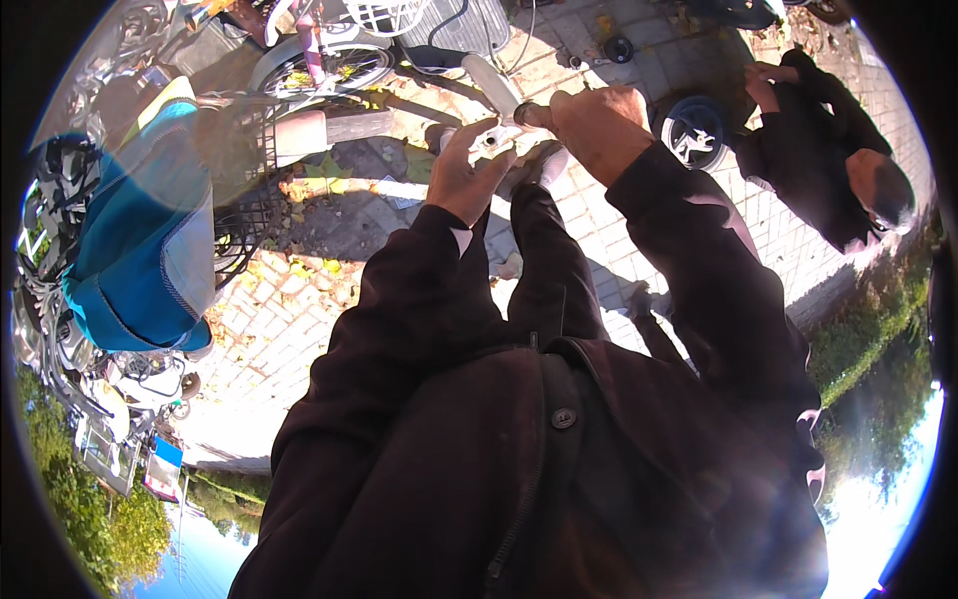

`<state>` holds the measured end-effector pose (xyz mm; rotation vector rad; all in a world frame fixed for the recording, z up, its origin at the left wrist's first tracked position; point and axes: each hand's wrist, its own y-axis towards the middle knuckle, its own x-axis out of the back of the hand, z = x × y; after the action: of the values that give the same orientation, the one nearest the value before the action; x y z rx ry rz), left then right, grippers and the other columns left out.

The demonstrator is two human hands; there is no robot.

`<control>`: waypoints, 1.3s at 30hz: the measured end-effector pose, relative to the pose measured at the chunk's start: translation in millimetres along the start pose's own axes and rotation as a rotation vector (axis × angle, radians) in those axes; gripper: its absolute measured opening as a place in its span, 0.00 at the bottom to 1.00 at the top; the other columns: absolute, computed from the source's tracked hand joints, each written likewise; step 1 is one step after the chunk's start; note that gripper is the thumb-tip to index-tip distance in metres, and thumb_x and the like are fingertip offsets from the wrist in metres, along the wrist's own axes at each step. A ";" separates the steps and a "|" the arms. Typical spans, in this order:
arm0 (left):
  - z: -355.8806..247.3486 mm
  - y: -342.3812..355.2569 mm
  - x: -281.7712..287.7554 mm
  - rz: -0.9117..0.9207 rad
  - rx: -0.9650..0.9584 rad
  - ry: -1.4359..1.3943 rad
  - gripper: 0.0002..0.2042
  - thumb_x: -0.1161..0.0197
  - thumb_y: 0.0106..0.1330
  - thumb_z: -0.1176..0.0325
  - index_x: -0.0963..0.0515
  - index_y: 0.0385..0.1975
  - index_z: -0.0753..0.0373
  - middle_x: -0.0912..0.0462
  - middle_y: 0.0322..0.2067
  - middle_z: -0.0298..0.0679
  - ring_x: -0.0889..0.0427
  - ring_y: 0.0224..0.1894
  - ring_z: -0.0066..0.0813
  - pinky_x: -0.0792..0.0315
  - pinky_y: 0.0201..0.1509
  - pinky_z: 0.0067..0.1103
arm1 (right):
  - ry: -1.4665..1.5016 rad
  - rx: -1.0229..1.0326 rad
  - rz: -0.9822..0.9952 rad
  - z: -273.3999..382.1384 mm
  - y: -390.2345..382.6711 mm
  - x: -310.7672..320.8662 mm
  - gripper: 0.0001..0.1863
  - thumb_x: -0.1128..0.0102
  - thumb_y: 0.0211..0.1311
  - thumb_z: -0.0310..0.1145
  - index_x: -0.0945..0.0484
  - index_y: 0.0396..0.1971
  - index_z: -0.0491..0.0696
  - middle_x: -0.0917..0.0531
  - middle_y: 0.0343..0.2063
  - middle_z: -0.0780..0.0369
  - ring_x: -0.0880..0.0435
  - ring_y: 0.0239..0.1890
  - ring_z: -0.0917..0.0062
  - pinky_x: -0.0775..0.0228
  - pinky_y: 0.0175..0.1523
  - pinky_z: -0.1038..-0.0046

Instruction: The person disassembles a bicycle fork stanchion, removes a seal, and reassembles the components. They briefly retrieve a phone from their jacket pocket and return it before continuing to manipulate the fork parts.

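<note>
My left hand [464, 180] has its thumb and fingers curled round a small pale metal piece [491, 140] with a dark hole, near the middle top of the view. Just right of it, my right hand [599, 130] is closed on a short cylindrical metal part [529, 115] with a dark ring; its exact shape is partly hidden by the fingers. A silver tube [484, 80] slants down from above toward this part; I cannot tell if they touch.
Bicycles [314, 65] crowd the top and left, with a teal cloth [135, 240] draped at left. A person in dark clothes [818, 150] is at the right, beside a small blue-rimmed wheel [689, 135]. Fallen leaves [329, 170] lie on the paving [289, 309].
</note>
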<state>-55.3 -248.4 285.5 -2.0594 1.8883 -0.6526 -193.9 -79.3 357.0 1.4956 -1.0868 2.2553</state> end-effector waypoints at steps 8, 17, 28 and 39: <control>-35.0 -51.6 61.9 0.066 -0.012 -0.162 0.16 0.32 0.69 0.69 0.23 0.53 0.67 0.17 0.53 0.41 0.18 0.50 0.25 0.25 0.57 0.22 | 0.009 0.050 -0.211 -6.5 -10.4 -31.6 0.10 0.41 0.69 0.36 0.20 0.40 0.45 0.15 0.29 0.55 0.13 0.32 0.63 0.21 0.37 0.62; -232.1 -101.7 119.2 0.543 -0.397 -0.340 0.22 0.44 0.73 0.63 0.29 0.58 0.76 0.19 0.47 0.52 0.19 0.52 0.47 0.24 0.57 0.37 | 0.806 0.126 -0.094 36.0 -83.0 95.0 0.23 0.43 0.73 0.52 0.19 0.47 0.44 0.15 0.29 0.60 0.14 0.34 0.74 0.23 0.39 0.74; -337.1 -140.9 13.3 1.290 -0.630 0.017 0.09 0.40 0.70 0.70 0.21 0.40 0.70 0.19 0.36 0.52 0.18 0.42 0.48 0.24 0.47 0.34 | 1.296 0.951 -0.147 12.9 -201.8 197.2 0.21 0.46 0.75 0.47 0.14 0.36 0.45 0.20 0.30 0.61 0.23 0.41 0.63 0.31 0.53 0.58; -305.3 -199.2 -102.1 0.960 -1.074 0.297 0.13 0.44 0.66 0.68 0.22 0.47 0.66 0.22 0.49 0.53 0.26 0.56 0.48 0.34 0.62 0.39 | 1.301 0.915 -0.221 -12.1 -259.4 196.5 0.20 0.45 0.75 0.47 0.14 0.36 0.45 0.20 0.31 0.61 0.21 0.40 0.64 0.30 0.51 0.60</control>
<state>-39.6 -94.2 630.9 -1.0351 3.4424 0.4306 -149.0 70.4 642.7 -0.0323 0.4962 2.7736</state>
